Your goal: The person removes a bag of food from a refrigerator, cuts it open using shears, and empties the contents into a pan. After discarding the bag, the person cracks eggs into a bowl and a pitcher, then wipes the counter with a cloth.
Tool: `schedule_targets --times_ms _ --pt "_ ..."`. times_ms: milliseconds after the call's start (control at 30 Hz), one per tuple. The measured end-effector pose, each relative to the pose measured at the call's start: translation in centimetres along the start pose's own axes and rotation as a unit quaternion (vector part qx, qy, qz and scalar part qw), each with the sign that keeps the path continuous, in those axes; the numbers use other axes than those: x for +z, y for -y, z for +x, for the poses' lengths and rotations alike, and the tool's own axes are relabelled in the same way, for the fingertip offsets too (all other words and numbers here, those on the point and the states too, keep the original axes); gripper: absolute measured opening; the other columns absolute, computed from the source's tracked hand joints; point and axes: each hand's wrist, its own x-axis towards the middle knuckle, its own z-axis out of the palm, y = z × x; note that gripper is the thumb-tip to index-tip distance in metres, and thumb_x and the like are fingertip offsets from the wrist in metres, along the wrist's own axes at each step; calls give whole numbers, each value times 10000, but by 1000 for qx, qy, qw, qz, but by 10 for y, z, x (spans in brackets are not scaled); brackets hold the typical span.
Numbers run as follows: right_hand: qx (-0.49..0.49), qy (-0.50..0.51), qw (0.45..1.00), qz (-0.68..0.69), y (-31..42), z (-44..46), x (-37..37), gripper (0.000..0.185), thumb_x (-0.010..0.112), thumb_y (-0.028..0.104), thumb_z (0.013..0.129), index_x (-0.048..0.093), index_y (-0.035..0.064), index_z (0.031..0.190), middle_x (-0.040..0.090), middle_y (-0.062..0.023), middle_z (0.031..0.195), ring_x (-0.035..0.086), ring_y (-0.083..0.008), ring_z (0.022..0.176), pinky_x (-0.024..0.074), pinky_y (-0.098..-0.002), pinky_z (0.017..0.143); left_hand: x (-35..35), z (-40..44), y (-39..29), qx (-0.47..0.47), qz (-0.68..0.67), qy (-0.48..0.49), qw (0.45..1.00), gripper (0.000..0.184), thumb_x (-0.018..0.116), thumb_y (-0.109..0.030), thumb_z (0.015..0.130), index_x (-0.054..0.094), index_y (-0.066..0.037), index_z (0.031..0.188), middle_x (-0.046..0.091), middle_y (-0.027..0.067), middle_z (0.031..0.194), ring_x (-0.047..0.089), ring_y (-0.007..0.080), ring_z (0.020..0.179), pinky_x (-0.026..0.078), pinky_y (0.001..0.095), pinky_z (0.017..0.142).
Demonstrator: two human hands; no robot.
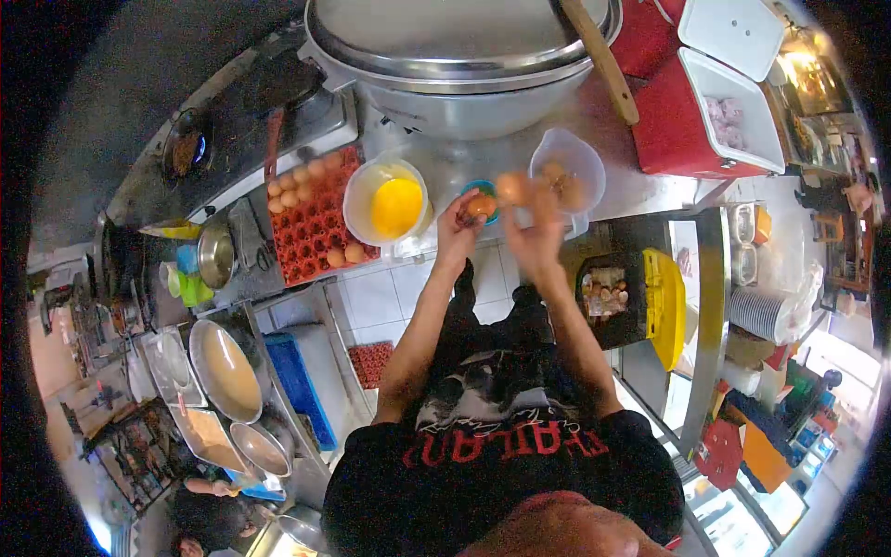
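Note:
My left hand is closed around a brown egg, just in front of a small teal bowl. Beside it, my right hand is blurred by motion, with another brown egg at its fingertips. Behind that hand stands a clear plastic jug with several eggs in it. To the left is a white tub holding yellow beaten egg. A red egg tray lies farther left, with eggs in some of its hollows.
A large lidded pot fills the back of the counter, with a wooden paddle on it. A red cooler stands at right. Below the counter is a bin with a yellow lid. A burner flame shows at left.

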Motion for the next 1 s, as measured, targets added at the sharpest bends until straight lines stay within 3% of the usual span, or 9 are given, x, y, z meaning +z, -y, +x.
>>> schedule_targets --times_ms 67,167,267,367,467,567,667,867,1000 --pt "39 116 992 -10 -14 -24 29 443 708 101 799 580 -12 1207 637 -210 1040 620 -342 940 507 -401 829 -4 7 15 -8 29 -10 999 486 548 141 803 537 1 1267 606 88 1171 573 168 1085 453 278 934" --pt "92 95 991 11 -12 -22 34 459 712 95 781 578 -27 1203 623 -229 1047 602 -398 920 506 -414 827 -3 11 10 -17 28 -24 999 493 505 151 784 543 16 1257 610 94 1153 578 171 1063 463 284 914" --pt "31 67 997 -14 -20 -27 39 435 707 91 803 580 -38 1198 638 -195 1015 635 -333 847 530 -384 755 -4 12 7 -1 80 -22 997 506 499 150 775 536 28 1265 610 102 1151 583 179 1045 464 288 910" --pt "161 81 977 116 -44 -38 47 382 672 143 861 587 -43 1184 653 -144 989 646 -230 787 543 -326 687 -6 13 2 24 126 -12 992 492 535 107 789 537 20 1273 611 102 1164 586 180 1031 462 283 905" --pt "411 99 835 351 -56 -35 43 378 610 213 922 574 -31 1208 648 -105 1015 643 -159 799 546 -280 671 -18 20 10 10 84 -19 996 462 603 17 814 552 -7 1272 627 99 1156 599 174 1012 467 276 888" --pt "465 115 759 442 -81 -47 53 421 626 268 925 563 -44 1200 652 -89 1070 639 -150 856 534 -269 686 -19 25 8 10 165 -4 986 426 664 -83 822 586 -27 1237 652 108 1113 621 174 973 484 278 849" --pt "421 186 730 505 -97 -54 59 469 645 276 910 547 -52 1231 661 -101 1065 646 -162 855 544 -278 694 -24 31 9 76 288 10 955 408 709 -142 808 617 -27 1188 672 130 1038 647 192 906 503 292 796" --pt "193 304 905 227 -107 -45 53 400 622 95 900 535 -36 1268 667 -83 1010 643 -150 896 536 -310 745 -31 32 18 117 400 7 909 394 757 -198 777 645 -5 1102 682 172 945 676 257 836 526 334 742" --pt "133 367 917 86 -98 -36 46 390 617 78 868 564 -16 1243 680 -151 920 669 -210 796 523 -343 689 -34 31 23 118 399 16 909 381 755 -198 766 647 23 1057 676 207 945 677 306 855 528 368 748"
